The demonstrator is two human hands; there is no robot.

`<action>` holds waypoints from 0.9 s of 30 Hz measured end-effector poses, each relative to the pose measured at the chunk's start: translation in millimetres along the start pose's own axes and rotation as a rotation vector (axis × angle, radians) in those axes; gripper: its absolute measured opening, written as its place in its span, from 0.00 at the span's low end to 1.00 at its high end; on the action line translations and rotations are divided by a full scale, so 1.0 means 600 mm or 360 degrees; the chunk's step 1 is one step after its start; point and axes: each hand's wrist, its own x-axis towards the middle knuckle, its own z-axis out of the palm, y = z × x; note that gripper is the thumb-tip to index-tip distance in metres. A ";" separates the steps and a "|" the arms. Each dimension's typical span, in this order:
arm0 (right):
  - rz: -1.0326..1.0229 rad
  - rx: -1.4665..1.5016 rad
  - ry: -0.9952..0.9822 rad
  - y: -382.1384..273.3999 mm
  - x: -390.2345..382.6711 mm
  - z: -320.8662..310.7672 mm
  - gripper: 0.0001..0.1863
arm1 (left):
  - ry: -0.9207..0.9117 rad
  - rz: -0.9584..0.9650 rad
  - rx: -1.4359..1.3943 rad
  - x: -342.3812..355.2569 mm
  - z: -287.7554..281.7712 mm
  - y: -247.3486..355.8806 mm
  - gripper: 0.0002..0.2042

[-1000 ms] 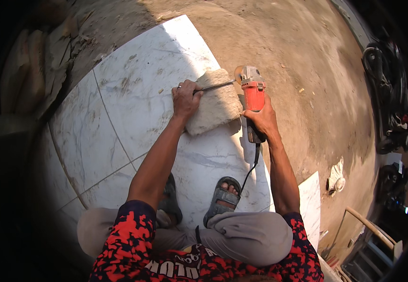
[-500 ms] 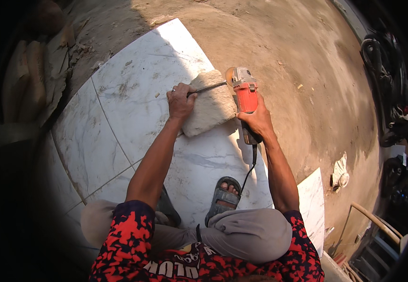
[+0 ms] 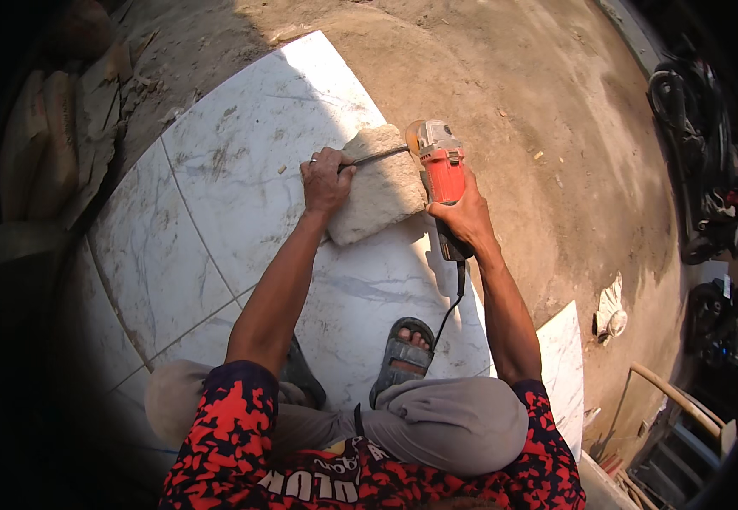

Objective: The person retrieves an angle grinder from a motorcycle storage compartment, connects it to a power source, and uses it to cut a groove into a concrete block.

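My right hand (image 3: 464, 212) is wrapped round the dark rear body of a red angle grinder (image 3: 445, 176). Its disc (image 3: 413, 138) stands at the tip of a thin dark metal rod (image 3: 381, 157); whether the two touch I cannot tell. The rod lies across the top of a rough pale stone block (image 3: 377, 204). Closed over the rod's other end, my left hand (image 3: 328, 180) rests at the block's left edge. A black cord (image 3: 449, 316) runs from the grinder back past my sandalled foot (image 3: 404, 353).
White marbled tiles (image 3: 241, 170) lie under the block and my feet. Bare earth (image 3: 547, 195) stretches beyond and to the right. A pale crumpled thing (image 3: 611, 314) lies there. Sacks (image 3: 61, 132) stand at the left, dark tangled gear (image 3: 704, 144) at the far right, a wooden handle (image 3: 675, 395) below it.
The whole view has shifted very slightly. Both hands, the rod, the grinder and the block keep practically the same places relative to each other.
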 end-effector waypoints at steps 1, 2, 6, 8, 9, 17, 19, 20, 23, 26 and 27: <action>-0.0025 -0.0006 -0.0007 0.000 -0.002 0.002 0.50 | 0.0009 0.0015 0.0003 0.000 0.000 -0.001 0.07; -0.0025 -0.0006 -0.0008 0.000 0.000 0.002 0.50 | 0.0017 0.0030 0.0006 0.000 0.000 -0.002 0.07; -0.0078 -0.0073 0.0035 -0.001 0.003 -0.002 0.48 | 0.0022 0.0033 -0.0006 0.000 0.001 0.003 0.07; -0.0077 -0.0065 0.0044 -0.001 0.000 -0.001 0.48 | 0.0003 0.0017 0.0015 -0.001 0.000 0.003 0.07; -0.0100 -0.0083 0.0039 0.000 -0.001 0.003 0.48 | 0.0005 0.0017 0.0018 -0.001 -0.001 0.002 0.07; 0.0021 -0.0047 -0.0012 -0.008 0.000 -0.006 0.51 | 0.0020 0.0027 0.0002 0.001 -0.001 0.005 0.07; -0.0007 -0.0058 -0.0026 -0.007 -0.005 -0.002 0.51 | 0.0009 0.0016 -0.0002 0.001 -0.002 0.006 0.07; -0.0007 -0.0058 -0.0027 -0.009 -0.005 -0.003 0.51 | -0.0003 0.0006 -0.0007 0.001 -0.002 0.006 0.07; 0.0012 -0.0045 -0.0014 -0.022 -0.007 -0.004 0.51 | 0.0015 0.0024 -0.0002 0.000 -0.003 0.004 0.07; 0.0016 -0.0048 -0.0028 -0.018 -0.004 -0.005 0.51 | 0.0005 0.0007 0.0027 -0.001 -0.004 0.000 0.07; 0.0003 -0.0047 -0.0028 -0.013 -0.006 -0.003 0.51 | 0.0005 0.0009 0.0025 0.000 -0.003 0.002 0.07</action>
